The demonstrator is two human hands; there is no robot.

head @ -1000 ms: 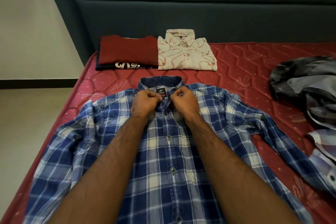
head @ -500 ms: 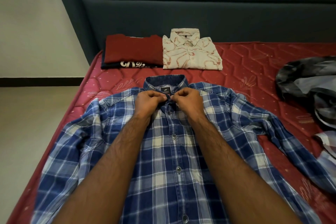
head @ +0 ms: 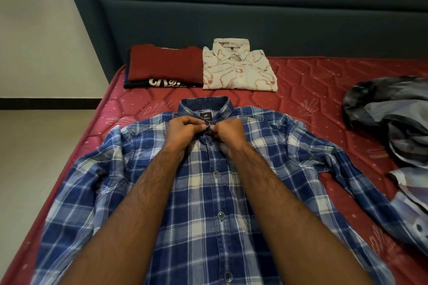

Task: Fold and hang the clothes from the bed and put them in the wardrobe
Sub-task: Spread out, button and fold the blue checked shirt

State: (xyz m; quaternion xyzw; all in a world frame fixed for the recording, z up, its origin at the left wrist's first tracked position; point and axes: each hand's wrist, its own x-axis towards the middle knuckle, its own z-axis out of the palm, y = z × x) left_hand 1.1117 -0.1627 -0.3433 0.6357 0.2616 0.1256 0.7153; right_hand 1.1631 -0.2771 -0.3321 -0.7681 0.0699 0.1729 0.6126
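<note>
Where the blue plaid shirt (head: pixel 208 192) lies face up and spread flat on the red mattress (head: pixel 312 81), both hands meet at its neck. The left hand (head: pixel 185 128) and the right hand (head: pixel 228 131) each have their fingers curled tight, pinching the two edges of the shirt front together just below the dark denim collar (head: pixel 205 106), at the topmost button. Lower buttons run down the placket between the forearms and appear fastened. The sleeves are spread out to either side, the right one reaching toward the mattress edge.

Beyond the collar, near the dark upholstered headboard (head: pixel 254 18), sit two folded stacks side by side: a maroon garment (head: pixel 164 65) resting on top of a dark printed T-shirt (head: pixel 162 83), and just beside them a folded cream patterned shirt (head: pixel 238 67) with its collar toward the headboard.

At the right edge of the mattress lies an unfolded heap of grey clothes (head: pixel 391 109), and nearer the viewer a pale checked garment (head: pixel 412 194), partly cut off by the frame. No wardrobe or other container is in view.
</note>
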